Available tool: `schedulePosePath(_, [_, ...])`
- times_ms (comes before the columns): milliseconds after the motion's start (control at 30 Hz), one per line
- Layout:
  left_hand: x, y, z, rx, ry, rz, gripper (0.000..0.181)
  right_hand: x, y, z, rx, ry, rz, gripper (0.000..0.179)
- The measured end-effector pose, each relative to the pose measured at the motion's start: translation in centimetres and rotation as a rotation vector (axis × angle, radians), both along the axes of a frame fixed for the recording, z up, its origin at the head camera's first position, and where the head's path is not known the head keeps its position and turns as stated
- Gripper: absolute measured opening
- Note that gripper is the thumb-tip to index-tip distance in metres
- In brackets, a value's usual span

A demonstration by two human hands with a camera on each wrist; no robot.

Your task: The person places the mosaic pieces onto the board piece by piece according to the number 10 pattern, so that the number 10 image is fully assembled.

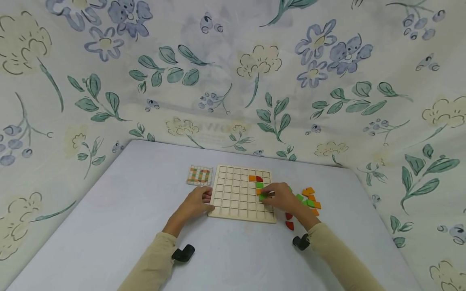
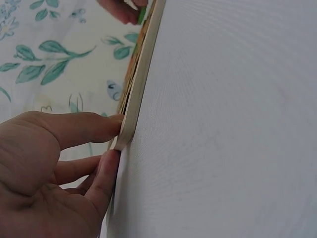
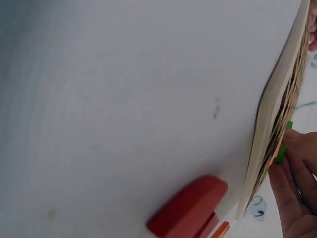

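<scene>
A square wooden grid board (image 1: 233, 198) lies on the table. Its right side holds an orange square (image 1: 252, 178), a red quarter-round piece (image 1: 259, 178), a green square (image 1: 259, 185) and another orange square (image 1: 259, 191) in a column. My right hand (image 1: 282, 198) pinches a green square tile (image 3: 281, 152) between thumb and fingers, over the cell below that orange square. At the board's left front edge my left hand (image 1: 196, 202) holds the rim, thumb (image 2: 94, 126) at the upper side and a finger (image 2: 106, 181) against the lower side.
Right of the board lie loose orange tiles (image 1: 309, 190), green tiles (image 1: 310, 203) and red quarter-round pieces (image 1: 289, 225), several in all. A pattern card (image 1: 199, 175) lies beyond the left hand. Floral fabric (image 1: 218, 81) hangs behind the white table (image 1: 145, 169).
</scene>
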State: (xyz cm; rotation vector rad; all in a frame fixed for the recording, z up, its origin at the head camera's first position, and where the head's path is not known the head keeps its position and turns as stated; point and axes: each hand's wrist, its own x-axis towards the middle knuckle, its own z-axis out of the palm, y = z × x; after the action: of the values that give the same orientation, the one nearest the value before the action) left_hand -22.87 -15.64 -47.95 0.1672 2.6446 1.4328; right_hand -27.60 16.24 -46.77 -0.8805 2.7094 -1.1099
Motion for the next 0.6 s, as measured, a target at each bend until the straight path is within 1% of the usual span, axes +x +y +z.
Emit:
schedulePosePath(167, [0.04, -0.06, -0.08, 0.0, 0.004, -0.009, 0.066, 0.3, -0.53, -0.01, 0.026, -0.038, -0.016, 0.028])
schedulePosePath(400, [-0.02, -0.14, 0.16, -0.005, 0.001, -0.008, 0.066, 0.15, -0.77, -0.18, 0.049, 0.023, 0.001, 0.028])
schedulePosePath(600, [-0.11, -0.15, -0.08, -0.005, -0.001, -0.006, 0.066, 0.2, -1.06, -0.07, 0.066, 0.01, -0.005, 0.027])
